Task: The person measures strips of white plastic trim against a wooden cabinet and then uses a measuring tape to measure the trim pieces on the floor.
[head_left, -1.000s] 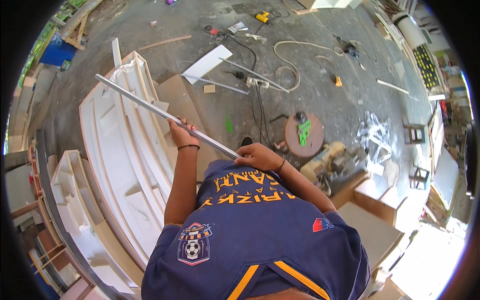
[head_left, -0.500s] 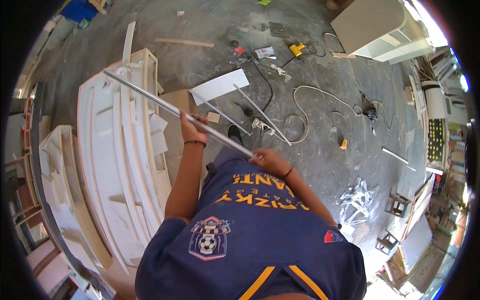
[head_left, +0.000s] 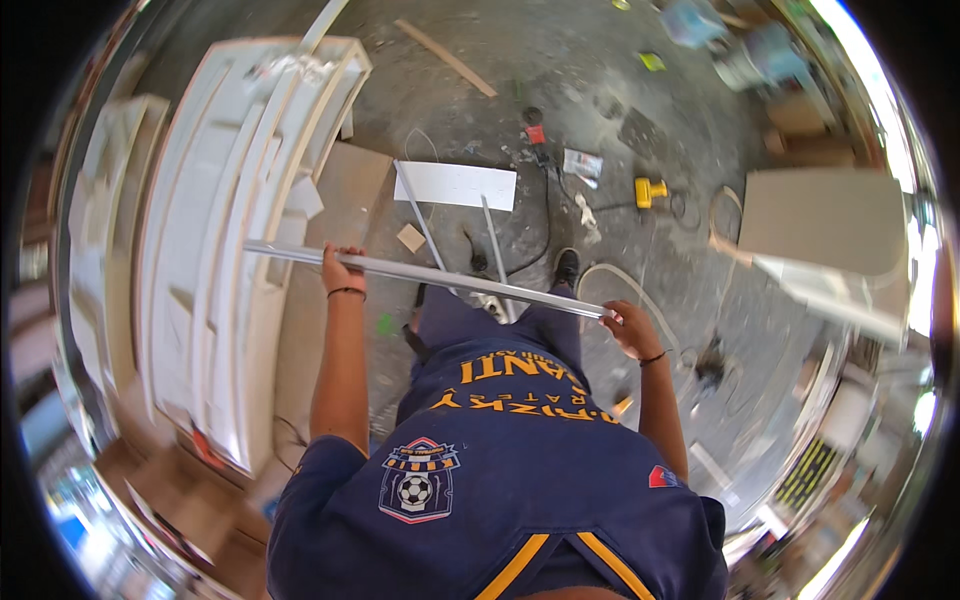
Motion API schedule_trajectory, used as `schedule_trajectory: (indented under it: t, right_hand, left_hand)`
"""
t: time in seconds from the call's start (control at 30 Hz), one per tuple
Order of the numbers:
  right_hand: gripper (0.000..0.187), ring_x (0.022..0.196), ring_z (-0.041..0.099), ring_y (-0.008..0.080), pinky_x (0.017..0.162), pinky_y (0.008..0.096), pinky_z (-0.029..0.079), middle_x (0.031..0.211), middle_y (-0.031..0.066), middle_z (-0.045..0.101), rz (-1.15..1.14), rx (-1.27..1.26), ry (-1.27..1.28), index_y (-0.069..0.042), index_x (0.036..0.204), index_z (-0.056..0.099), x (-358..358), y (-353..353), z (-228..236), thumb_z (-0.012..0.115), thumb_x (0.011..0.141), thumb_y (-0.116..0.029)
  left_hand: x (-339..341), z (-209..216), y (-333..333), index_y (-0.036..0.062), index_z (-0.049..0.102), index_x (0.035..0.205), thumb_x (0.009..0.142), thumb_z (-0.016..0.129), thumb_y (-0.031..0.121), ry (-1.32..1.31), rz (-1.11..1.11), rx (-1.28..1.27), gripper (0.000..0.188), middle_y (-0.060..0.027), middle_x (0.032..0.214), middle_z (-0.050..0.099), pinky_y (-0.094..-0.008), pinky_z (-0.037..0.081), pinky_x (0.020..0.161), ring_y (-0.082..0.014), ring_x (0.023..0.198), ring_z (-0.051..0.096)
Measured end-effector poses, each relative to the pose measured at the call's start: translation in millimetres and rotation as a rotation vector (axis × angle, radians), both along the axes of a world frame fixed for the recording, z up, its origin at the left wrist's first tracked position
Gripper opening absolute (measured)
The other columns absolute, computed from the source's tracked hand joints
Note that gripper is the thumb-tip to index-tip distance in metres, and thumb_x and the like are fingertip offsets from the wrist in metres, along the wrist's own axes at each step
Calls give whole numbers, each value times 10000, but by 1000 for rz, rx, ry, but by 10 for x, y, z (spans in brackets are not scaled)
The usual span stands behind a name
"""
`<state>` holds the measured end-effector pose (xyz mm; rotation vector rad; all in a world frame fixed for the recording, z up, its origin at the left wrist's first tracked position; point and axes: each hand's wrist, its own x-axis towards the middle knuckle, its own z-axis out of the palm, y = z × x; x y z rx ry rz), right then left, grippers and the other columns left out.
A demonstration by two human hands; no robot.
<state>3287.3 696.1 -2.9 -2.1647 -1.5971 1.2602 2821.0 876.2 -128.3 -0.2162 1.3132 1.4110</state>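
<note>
"Metal bar (head_left: 450,279), where is it?"
"Above the thighs (head_left: 455,317), gripped by the left hand (head_left: 344,272), and by the right hand (head_left: 630,330) at its right end. Its left end overlaps the white cabinet (head_left: 205,250); touching, I can't tell."

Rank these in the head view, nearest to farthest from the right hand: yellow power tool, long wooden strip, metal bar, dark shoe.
1. Metal bar: held in the right hand.
2. Dark shoe: just ahead, leftward.
3. Yellow power tool: floor, farther ahead.
4. Long wooden strip: floor, far ahead, leftward.
</note>
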Motion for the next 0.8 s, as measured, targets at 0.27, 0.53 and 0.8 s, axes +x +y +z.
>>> schedule_trajectory:
  t: [0.27, 0.53, 0.8]
  right_hand:
    - [271, 738, 577, 281, 670, 349, 466, 921, 151, 587, 582, 124, 3, -30, 1029, 589, 1671, 1247, -718, 604, 773, -120]
    - [309, 794, 581, 304, 721, 370, 463, 957, 177, 588, 739, 104, 43, -24, 1062, 574, 1880, 1766, -1212, 601, 767, -114]
    - [394, 1047, 531, 332, 900, 376, 419, 1115, 195, 560, 791, 31, -120, -16, 1112, 550, 1949, 1981, -2081, 599, 728, -90]
  left_hand:
    - [1638, -60, -2688, 67, 467, 839, 896, 500, 299, -68, 631, -263, 241, -61, 734, 523, -456, 495, 736, -228, 715, 560]
    - [2662, 172, -3335, 94, 451, 974, 857, 577, 285, -48, 825, -247, 258, -80, 890, 551, -449, 467, 796, -300, 897, 588]
    - [3338, -664, -3594, 53, 453, 1004, 873, 544, 232, -139, 930, -277, 240, -98, 922, 539, -458, 493, 755, -314, 918, 582]
